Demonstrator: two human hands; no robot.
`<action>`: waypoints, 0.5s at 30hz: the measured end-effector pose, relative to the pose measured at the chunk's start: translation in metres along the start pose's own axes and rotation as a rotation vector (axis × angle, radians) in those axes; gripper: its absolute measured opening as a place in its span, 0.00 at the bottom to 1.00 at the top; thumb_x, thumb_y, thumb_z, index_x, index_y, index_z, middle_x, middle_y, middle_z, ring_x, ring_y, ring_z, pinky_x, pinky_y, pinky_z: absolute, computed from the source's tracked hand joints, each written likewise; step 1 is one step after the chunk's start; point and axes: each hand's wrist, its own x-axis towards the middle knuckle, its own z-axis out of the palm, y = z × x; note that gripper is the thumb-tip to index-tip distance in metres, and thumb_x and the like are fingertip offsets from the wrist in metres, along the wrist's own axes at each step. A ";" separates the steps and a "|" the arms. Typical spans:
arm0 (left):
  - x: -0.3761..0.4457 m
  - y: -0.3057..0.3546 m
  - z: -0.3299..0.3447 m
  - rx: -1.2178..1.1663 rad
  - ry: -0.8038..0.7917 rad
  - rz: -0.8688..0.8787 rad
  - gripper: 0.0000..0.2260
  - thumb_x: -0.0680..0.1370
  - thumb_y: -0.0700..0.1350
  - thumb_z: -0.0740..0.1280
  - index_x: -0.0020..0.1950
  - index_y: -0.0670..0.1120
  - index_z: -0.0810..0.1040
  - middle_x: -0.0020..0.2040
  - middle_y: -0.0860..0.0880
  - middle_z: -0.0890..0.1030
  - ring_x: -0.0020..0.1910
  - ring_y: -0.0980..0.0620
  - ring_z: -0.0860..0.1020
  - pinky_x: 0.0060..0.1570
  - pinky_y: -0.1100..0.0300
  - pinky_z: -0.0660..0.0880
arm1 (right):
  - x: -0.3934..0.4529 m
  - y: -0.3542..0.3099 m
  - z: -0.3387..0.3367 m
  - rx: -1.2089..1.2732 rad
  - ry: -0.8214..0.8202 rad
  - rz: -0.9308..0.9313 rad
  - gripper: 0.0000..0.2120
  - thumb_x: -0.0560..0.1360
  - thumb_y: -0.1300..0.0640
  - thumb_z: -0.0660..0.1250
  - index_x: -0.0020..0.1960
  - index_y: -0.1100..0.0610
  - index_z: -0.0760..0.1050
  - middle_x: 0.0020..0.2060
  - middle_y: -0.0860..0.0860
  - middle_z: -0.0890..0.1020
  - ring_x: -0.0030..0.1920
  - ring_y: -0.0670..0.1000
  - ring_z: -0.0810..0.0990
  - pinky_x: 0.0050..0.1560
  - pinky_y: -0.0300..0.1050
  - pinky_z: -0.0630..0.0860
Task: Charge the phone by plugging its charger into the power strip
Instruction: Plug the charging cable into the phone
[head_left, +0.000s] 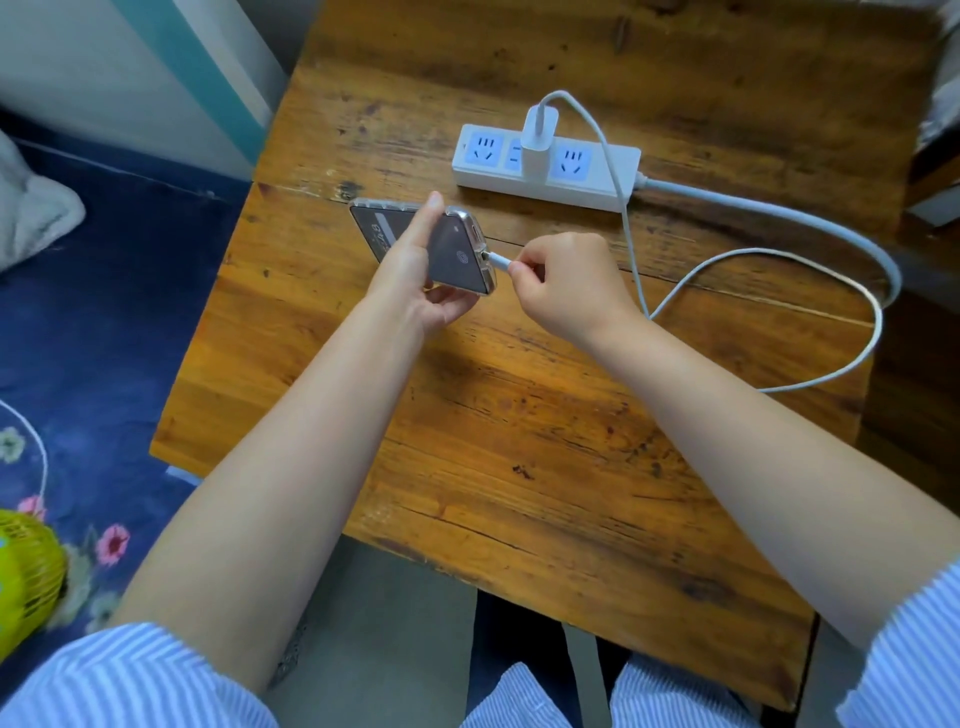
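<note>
My left hand (415, 270) holds a dark phone (457, 249) in a clear case, screen up, just above the wooden table (519, 441). My right hand (566, 283) pinches the white connector of the charger cable (496, 260), whose tip sits at the phone's bottom port. The thin cable (878, 322) loops over the table's right side and runs up to a white charger block (539, 136). That block stands plugged into the middle socket of a white power strip (597, 171) at the back of the table.
The power strip's thick grey cord (810, 215) curves off to the right. A blue floral bedcover (104, 312) lies left of the table, with a yellow mesh object (26, 577) at the lower left. Two sockets on the strip are free.
</note>
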 end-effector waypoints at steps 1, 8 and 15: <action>0.000 0.000 0.000 -0.005 0.000 0.000 0.32 0.67 0.53 0.74 0.64 0.44 0.64 0.54 0.40 0.76 0.48 0.41 0.78 0.36 0.45 0.81 | 0.001 0.000 0.000 -0.004 0.003 0.002 0.12 0.75 0.60 0.59 0.44 0.63 0.80 0.38 0.61 0.83 0.37 0.53 0.72 0.37 0.43 0.65; 0.004 -0.002 0.000 0.012 0.011 0.012 0.31 0.67 0.53 0.74 0.64 0.44 0.65 0.53 0.40 0.77 0.47 0.43 0.77 0.39 0.46 0.81 | 0.001 -0.004 -0.001 -0.033 -0.037 0.035 0.11 0.74 0.59 0.60 0.42 0.62 0.80 0.33 0.56 0.77 0.35 0.54 0.72 0.35 0.43 0.65; 0.009 -0.007 -0.003 0.026 -0.024 0.023 0.22 0.68 0.51 0.74 0.54 0.44 0.68 0.48 0.41 0.77 0.46 0.43 0.77 0.44 0.46 0.81 | 0.003 -0.007 0.002 -0.052 -0.070 0.090 0.11 0.74 0.60 0.60 0.41 0.63 0.79 0.33 0.56 0.76 0.37 0.56 0.73 0.37 0.44 0.67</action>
